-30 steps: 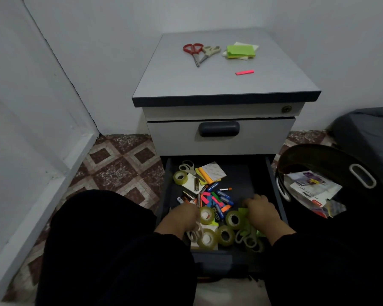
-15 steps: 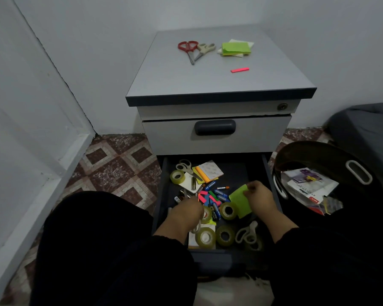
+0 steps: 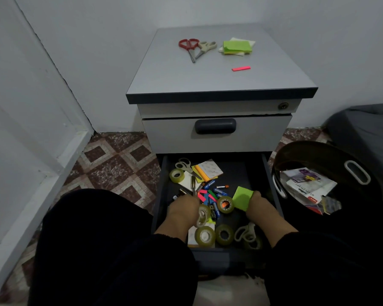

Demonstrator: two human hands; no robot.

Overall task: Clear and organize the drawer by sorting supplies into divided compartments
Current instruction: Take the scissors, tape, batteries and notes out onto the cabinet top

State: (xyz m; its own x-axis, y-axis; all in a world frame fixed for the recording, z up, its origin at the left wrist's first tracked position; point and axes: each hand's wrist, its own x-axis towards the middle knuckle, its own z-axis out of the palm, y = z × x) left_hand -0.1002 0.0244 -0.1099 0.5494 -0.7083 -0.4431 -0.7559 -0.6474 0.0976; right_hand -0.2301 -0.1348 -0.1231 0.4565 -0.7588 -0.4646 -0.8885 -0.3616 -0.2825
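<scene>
change: since a second ago i saw the right hand (image 3: 258,205) lift a green sticky pad (image 3: 242,198) clear of the tape rolls (image 3: 225,204); clearing was underway.
grip: right pinched the pad; left hand (image 3: 182,208) among the pens, grasp unclear.
drawer (image 3: 163,191): tape, pens, scissors, notes mixed.
black bin (image 3: 352,173), right: papers.

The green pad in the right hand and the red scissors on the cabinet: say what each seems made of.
Green pad: matte paper, apparently; flat bright sheet, held by the right hand. Red scissors: glossy handles that look plastic, dull grey blades probably metal.
</scene>
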